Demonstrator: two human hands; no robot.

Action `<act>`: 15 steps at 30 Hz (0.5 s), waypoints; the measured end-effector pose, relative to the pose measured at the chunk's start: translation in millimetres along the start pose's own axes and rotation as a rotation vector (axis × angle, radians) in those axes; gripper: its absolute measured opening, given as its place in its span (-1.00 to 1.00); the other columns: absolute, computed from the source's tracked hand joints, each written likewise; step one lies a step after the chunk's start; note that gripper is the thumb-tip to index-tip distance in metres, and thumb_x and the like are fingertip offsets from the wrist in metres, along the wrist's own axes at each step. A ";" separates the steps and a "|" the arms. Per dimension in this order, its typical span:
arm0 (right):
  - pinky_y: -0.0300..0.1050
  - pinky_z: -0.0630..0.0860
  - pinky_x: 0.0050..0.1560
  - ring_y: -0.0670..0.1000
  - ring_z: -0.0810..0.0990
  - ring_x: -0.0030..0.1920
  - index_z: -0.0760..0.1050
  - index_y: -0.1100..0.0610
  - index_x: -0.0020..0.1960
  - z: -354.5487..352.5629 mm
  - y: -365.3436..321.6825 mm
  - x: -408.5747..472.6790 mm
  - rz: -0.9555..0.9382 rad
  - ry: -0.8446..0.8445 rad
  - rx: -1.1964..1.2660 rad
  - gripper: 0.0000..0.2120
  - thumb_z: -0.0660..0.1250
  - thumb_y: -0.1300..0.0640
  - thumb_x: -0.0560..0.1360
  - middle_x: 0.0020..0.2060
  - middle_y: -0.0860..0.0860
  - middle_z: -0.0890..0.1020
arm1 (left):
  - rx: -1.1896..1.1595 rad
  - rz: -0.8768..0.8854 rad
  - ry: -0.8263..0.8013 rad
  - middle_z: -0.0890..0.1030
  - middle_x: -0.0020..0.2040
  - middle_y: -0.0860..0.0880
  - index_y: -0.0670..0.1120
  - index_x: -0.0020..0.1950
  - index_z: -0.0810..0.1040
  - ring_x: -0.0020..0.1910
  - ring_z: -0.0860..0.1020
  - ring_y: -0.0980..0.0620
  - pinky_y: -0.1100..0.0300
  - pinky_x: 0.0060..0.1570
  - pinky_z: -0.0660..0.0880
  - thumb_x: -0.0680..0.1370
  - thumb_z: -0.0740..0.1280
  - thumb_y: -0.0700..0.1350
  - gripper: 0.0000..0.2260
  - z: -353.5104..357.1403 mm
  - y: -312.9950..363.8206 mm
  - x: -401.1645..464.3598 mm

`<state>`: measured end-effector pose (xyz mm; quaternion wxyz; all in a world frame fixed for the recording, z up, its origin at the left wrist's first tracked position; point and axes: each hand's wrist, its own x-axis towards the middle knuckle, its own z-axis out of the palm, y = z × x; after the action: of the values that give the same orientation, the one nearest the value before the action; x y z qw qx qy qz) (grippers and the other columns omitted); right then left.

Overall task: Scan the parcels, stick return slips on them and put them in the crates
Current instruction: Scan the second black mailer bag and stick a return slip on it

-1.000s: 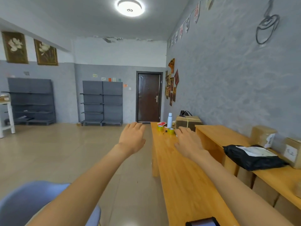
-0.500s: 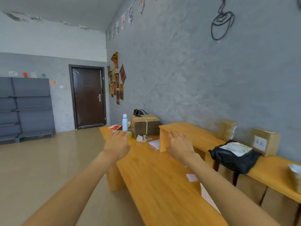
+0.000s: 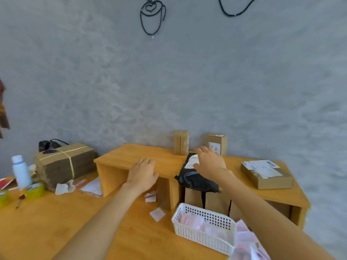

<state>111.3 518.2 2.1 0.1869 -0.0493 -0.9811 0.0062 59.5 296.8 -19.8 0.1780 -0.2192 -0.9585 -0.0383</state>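
A black plastic parcel bag with a white label lies on the raised wooden shelf, drooping over its front edge. My right hand hovers over it, fingers spread, holding nothing. My left hand is held out over the shelf's front edge, fingers apart and empty. A flat cardboard parcel with a white label lies at the right of the shelf. Two small upright boxes stand against the wall. A white basket holds pinkish slips.
A tied bundle of flat cardboard sits at the left, with a white bottle, yellow tape rolls and paper scraps nearby. Cardboard boxes stand under the shelf. More slips lie right of the basket.
My view has swung right from the room and door to the wall and shelf. Both hands moved with it; the right one now hovers over the black parcel bag.
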 end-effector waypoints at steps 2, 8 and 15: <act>0.00 0.38 0.27 0.11 0.35 0.36 0.32 0.13 0.38 7.6 16.5 12.5 0.064 -0.030 0.012 -0.59 0.24 0.06 0.57 0.35 0.07 0.42 | -0.094 0.018 -0.038 0.43 0.40 -0.05 -0.10 0.48 0.31 0.39 0.35 -0.05 0.09 0.28 0.40 0.62 0.23 0.06 -0.53 11.7 3.9 26.2; 0.06 0.40 0.26 0.14 0.37 0.35 0.27 0.11 0.44 24.9 52.5 35.3 0.212 -0.063 0.039 -0.54 0.23 0.07 0.58 0.37 0.07 0.40 | -0.535 -0.113 -0.147 0.50 0.35 -0.07 -0.11 0.44 0.38 0.28 0.49 -0.04 0.12 0.15 0.47 0.59 0.27 0.12 -0.51 55.6 22.0 88.6; 0.07 0.35 0.35 0.13 0.30 0.41 0.25 0.11 0.47 41.3 72.2 33.5 0.347 -0.095 0.008 -0.53 0.23 0.07 0.59 0.42 0.07 0.36 | -0.848 -0.209 -0.436 0.59 0.00 -0.08 -0.14 0.01 0.55 -0.12 0.51 0.01 0.12 -0.07 0.46 0.59 0.11 0.29 -0.49 94.7 54.1 134.0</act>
<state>72.0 593.6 -26.3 0.1366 -0.2169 -0.9656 0.0449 -60.4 414.4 -60.5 -0.1368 -0.1779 -0.8903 -0.3963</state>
